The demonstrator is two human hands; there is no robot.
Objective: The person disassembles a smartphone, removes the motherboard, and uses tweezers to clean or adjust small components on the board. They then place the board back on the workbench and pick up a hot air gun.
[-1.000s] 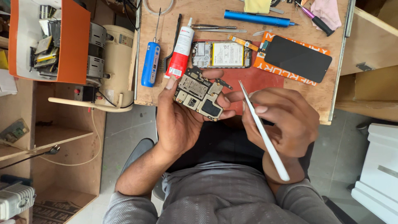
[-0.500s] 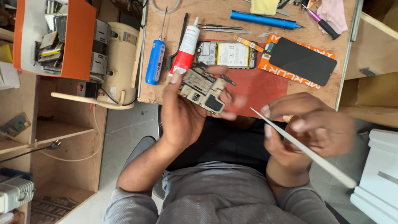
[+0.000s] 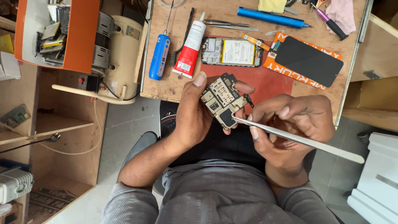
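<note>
From the head view, the left hand [image 3: 195,114] grips a small phone circuit board [image 3: 222,101] just above the lap, at the near edge of the wooden workbench [image 3: 166,85]. The right hand [image 3: 294,124] pinches long metal tweezers [image 3: 298,139], their tip touching the board's lower edge. Behind lie an opened phone [image 3: 232,52], a black screen [image 3: 309,60], a glue tube [image 3: 190,45] and a blue screwdriver [image 3: 159,56].

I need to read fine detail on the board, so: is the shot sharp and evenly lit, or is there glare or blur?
Head view: even, soft light; the circuit board and tweezers in the left hand and right hand look sharp; mild sheen on the black phone screen; edges bend slightly.
</note>
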